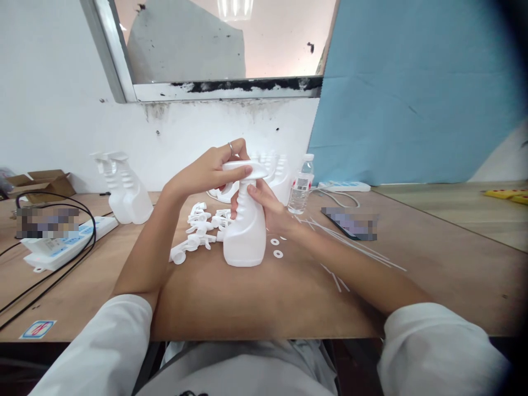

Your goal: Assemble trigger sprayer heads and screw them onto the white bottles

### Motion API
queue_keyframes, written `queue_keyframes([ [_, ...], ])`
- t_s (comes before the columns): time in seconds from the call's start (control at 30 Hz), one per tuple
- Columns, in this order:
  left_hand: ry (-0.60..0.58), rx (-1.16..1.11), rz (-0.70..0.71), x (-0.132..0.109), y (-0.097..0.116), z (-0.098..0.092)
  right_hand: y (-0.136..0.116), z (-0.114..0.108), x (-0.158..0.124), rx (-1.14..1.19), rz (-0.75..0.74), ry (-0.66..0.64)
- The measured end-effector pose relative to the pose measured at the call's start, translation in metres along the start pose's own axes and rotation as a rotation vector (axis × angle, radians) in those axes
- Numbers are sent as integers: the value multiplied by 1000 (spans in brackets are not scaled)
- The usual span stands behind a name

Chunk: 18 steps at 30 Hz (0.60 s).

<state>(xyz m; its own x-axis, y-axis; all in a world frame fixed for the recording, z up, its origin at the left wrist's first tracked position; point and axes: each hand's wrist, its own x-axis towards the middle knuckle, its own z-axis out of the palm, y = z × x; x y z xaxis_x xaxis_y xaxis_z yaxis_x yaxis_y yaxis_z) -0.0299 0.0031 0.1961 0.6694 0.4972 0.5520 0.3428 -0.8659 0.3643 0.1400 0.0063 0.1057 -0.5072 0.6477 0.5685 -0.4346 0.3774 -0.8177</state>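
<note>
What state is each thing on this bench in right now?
spray bottle: upright on the table, trigger head on top
left hand: pressing on the trigger head
right hand: gripping the bottle neck
water bottle: upright, capped
loose trigger heads: lying scattered
cardboard box: open

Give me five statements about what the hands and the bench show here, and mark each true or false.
1. The white spray bottle stands upright on the wooden table. True.
2. The left hand rests on the spray head on top of the bottle. True.
3. The right hand holds the small water bottle. False: it grips the spray bottle's neck; the water bottle stands apart behind it.
4. The loose white trigger parts lie right of the bottle. False: they lie left of it.
5. Two small white rings lie on the table right of the bottle. True.
</note>
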Motion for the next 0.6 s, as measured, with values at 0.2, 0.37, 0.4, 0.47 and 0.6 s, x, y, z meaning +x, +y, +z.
queue_keyframes([
  [0.2,-15,-9,-10,0,1,0,-1,2,-1,-29,5,52],
  [0.37,-22,-32,-33,0,2,0,-1,0,-1,-2,3,26],
  [0.4,-22,-35,-37,-1,2,1,-1,0,-2,-20,3,39],
  [0.47,-22,-40,-41,-1,3,1,-2,0,-2,-10,2,28],
  [0.6,-27,-51,-36,0,3,1,-3,1,-1,11,19,25],
])
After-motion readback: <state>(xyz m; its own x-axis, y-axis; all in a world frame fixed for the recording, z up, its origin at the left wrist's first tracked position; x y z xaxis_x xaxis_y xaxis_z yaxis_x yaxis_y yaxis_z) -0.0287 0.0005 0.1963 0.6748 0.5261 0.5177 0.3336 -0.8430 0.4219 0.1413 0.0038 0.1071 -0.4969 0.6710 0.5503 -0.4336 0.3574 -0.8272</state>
